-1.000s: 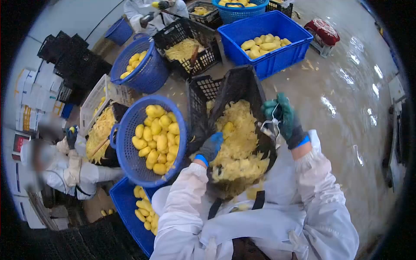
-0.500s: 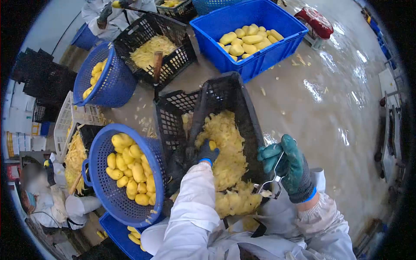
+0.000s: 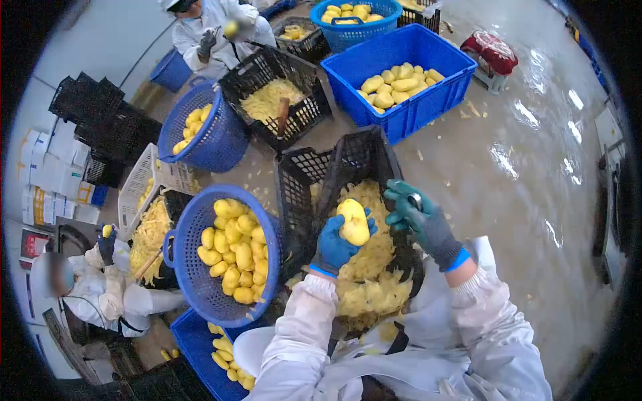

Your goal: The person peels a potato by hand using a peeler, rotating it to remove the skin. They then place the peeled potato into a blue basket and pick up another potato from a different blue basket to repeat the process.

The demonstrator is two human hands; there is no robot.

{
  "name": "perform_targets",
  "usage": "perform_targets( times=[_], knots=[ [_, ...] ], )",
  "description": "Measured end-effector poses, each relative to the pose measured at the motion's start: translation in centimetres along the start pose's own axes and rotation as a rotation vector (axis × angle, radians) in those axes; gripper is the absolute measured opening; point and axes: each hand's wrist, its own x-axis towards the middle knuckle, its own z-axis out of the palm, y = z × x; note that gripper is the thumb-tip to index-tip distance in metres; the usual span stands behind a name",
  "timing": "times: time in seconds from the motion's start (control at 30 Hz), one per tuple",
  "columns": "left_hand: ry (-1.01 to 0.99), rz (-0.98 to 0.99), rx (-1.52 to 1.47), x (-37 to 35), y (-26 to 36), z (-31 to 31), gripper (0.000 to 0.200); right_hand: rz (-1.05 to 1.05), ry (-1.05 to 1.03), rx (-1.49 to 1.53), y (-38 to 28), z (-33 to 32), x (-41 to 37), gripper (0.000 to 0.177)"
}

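Note:
My left hand [image 3: 333, 246], in a blue glove, is closed around a yellow potato [image 3: 354, 223] with some brownish patches on its surface. It holds the potato above a black crate [image 3: 366, 148] heaped with pale yellow peelings [image 3: 371, 294]. To the right, my right hand [image 3: 428, 227], in a green and grey glove, has its fingers curled round a metal peeler [image 3: 414, 200]. Only the rounded end of the peeler shows; its blade is hidden. The two hands are a little apart.
At left stands a blue-purple basket [image 3: 200, 284] of yellow potatoes, with a blue bin [image 3: 184, 334] below it. A big blue tub [image 3: 394, 123] holds more potatoes. Co-workers [image 3: 200, 40] [image 3: 93, 287] sit at upper left and far left. A red-topped stool [image 3: 491, 50] stands upper right.
My left hand has lifted from the crate and turned, bringing the potato up into view. My right hand has moved up and left, closer to it, with the peeler turned. The view has shifted.

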Motion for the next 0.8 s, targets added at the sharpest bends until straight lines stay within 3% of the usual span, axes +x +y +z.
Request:
perform_targets(
  times=[0.1,0.23,0.3,0.37,0.4,0.53,0.63,0.7,0.77,0.8],
  knots=[
    [-0.085,-0.062,0.124,-3.3,0.3,3.0,0.051,0.062,-0.114,-0.120,0.7,0.2,0.0,0.042],
    [0.033,0.152,0.558,-5.8,-1.7,4.8,0.052,0.130,-0.325,-0.079,0.1,1.5,-1.7,0.043],
    [0.072,0.375,1.152,-8.3,-2.1,8.2,0.056,0.119,-0.329,-0.081,0.2,1.8,-2.1,0.043],
    [0.302,0.288,1.231,-9.8,-2.8,11.3,0.056,0.098,-0.325,-0.076,0.9,1.8,-2.2,0.043],
    [0.287,0.274,1.194,-9.8,-2.5,11.2,0.058,0.097,-0.336,-0.055,1.1,1.9,-2.5,0.042],
    [0.335,0.609,1.108,-8.8,-3.4,10.2,0.043,0.069,-0.352,-0.054,1.8,2.6,-4.1,0.038],
    [0.278,1.063,2.203,-7.9,-2.0,6.0,0.040,0.072,-0.332,-0.005,2.0,2.5,-5.3,0.038],
    [0.217,0.549,1.681,-10.0,-1.3,8.5,0.043,0.096,-0.329,0.164,1.6,2.6,-6.3,0.038],
    [0.167,0.319,1.318,-11.2,-1.1,9.6,0.047,0.122,-0.348,0.423,0.8,3.2,-7.4,0.038],
    [0.150,0.332,1.233,-11.5,-1.1,9.6,0.049,0.112,-0.325,0.389,0.9,2.9,-7.6,0.037]
  ],
)
